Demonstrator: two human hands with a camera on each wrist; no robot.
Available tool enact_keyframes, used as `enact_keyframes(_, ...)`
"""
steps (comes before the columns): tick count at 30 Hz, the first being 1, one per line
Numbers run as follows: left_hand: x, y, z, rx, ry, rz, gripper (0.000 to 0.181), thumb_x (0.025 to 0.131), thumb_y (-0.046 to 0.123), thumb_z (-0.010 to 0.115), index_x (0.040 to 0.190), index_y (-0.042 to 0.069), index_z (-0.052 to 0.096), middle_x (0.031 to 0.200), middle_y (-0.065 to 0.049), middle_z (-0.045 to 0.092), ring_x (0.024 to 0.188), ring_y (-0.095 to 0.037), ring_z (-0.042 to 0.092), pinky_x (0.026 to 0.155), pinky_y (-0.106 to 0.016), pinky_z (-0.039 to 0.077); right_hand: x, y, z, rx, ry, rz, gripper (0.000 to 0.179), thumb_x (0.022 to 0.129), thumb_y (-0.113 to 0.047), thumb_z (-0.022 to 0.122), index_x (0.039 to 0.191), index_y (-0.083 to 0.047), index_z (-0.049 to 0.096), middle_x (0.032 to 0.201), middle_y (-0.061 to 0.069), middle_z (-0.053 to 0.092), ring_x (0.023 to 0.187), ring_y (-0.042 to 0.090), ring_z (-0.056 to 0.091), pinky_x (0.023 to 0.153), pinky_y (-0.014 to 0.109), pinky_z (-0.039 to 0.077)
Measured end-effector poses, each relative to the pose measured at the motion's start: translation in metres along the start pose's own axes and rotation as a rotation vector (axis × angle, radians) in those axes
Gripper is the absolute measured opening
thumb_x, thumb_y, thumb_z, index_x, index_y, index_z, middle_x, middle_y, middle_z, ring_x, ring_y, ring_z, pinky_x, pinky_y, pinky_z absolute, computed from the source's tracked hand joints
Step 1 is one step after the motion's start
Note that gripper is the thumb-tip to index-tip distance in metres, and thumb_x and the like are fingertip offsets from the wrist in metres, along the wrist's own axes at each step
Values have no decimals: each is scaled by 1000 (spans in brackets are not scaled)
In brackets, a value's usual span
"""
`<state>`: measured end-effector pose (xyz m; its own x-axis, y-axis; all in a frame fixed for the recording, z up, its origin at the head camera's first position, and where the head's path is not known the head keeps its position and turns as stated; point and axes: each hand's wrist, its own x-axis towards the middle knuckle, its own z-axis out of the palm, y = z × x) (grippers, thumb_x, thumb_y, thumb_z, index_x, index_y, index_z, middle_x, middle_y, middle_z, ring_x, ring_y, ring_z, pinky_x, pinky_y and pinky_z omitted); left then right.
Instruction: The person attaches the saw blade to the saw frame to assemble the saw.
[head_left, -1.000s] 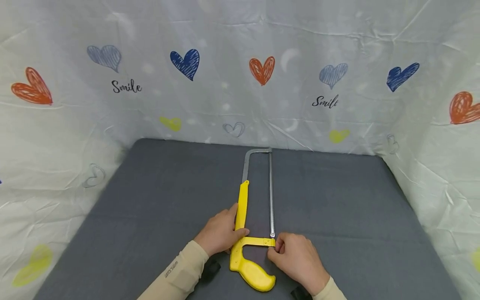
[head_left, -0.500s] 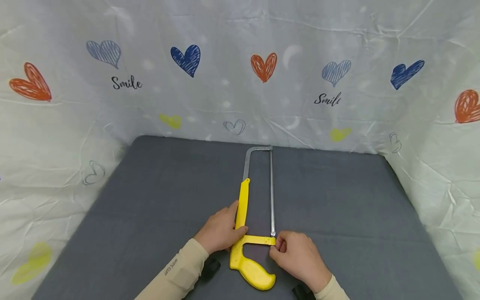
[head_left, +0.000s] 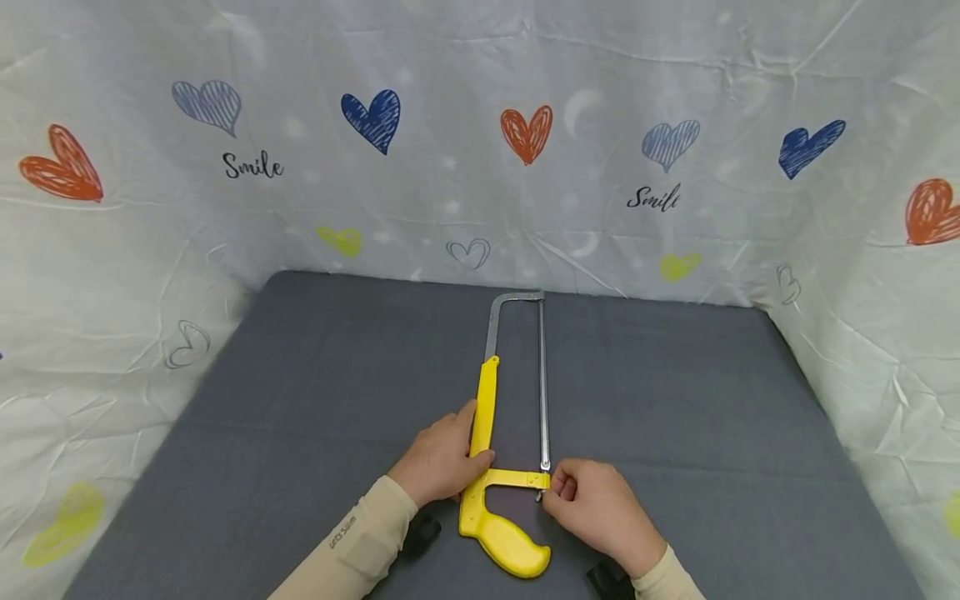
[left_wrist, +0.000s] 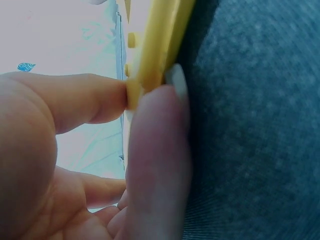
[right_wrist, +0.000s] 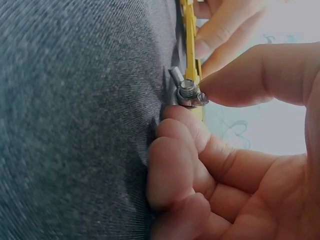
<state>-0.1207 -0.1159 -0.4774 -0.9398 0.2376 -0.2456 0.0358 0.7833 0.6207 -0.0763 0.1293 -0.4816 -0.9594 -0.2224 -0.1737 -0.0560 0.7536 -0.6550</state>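
Observation:
A hacksaw (head_left: 487,400) with a yellow handle and a silver front bow lies on the grey cloth. Its blade (head_left: 543,392) runs along the right side. My left hand (head_left: 442,458) grips the yellow frame just above the handle, thumb and a finger on opposite sides in the left wrist view. At the handle-end arm of the frame is my right hand (head_left: 600,507). In the right wrist view its thumb and index finger pinch a metal wing nut (right_wrist: 186,96) on a threaded stud, the other fingers curled below. The finger contact is partly hidden in the head view.
The grey-covered table (head_left: 337,358) ends at a pale curtain (head_left: 450,208) printed with hearts, which encloses the back and both sides. Dark straps (head_left: 422,537) sit below the wrists.
My right hand has shifted slightly at the wing nut, and a wing shows beside the fingertips now. The left hand keeps its hold, and the hacksaw stays in place.

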Motion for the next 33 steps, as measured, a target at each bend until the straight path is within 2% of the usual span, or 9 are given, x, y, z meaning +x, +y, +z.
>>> enact_keyframes(5, -1, 0, 1, 4, -14, -6, 86, 99, 32, 78, 167, 3, 34, 122, -20, 65, 71, -17, 61, 59, -30, 54, -1, 2, 2, 11, -11, -3, 17, 85, -16, 77, 75, -21, 63, 64, -9, 52, 52, 7, 44, 50, 23, 33)
enact_keyframes(9, 0, 0, 1, 16, -12, -8, 87, 99, 33, 78, 168, 3, 33, 128, -22, 65, 75, -17, 61, 61, -30, 54, 0, 4, 2, -11, 1, -40, 20, 84, -13, 76, 74, -22, 61, 62, -11, 48, 49, 5, 41, 49, 22, 31)
enact_keyframes(21, 0, -1, 0, 14, -9, -25, 90, 99, 35, 78, 169, 2, 32, 136, -23, 64, 80, -18, 62, 62, -30, 54, 2, 4, 2, -23, -4, -79, 20, 85, -9, 75, 77, -22, 62, 61, -10, 45, 49, 6, 41, 48, 23, 31)
enact_keyframes(24, 0, 0, 0, 8, -9, -30, 90, 99, 34, 78, 169, 2, 32, 133, -23, 64, 77, -18, 62, 60, -30, 54, 2, 5, 3, -33, -1, -85, 21, 85, -9, 76, 77, -22, 62, 62, -10, 45, 49, 5, 41, 48, 23, 32)
enact_keyframes(29, -1, 1, 0, 1, -11, -38, 89, 99, 34, 78, 169, 3, 33, 129, -21, 64, 74, -18, 61, 59, -30, 53, 2, 4, 3, -43, -11, -66, 19, 84, -11, 76, 76, -22, 62, 62, -10, 47, 49, 7, 42, 48, 24, 33)
enact_keyframes(33, 0, 0, -1, 6, -10, -35, 89, 99, 34, 78, 169, 3, 33, 129, -21, 64, 75, -18, 61, 59, -29, 53, 3, 2, 4, -46, -7, -27, 16, 83, -20, 77, 76, -22, 62, 62, -10, 50, 50, 8, 44, 48, 24, 34)
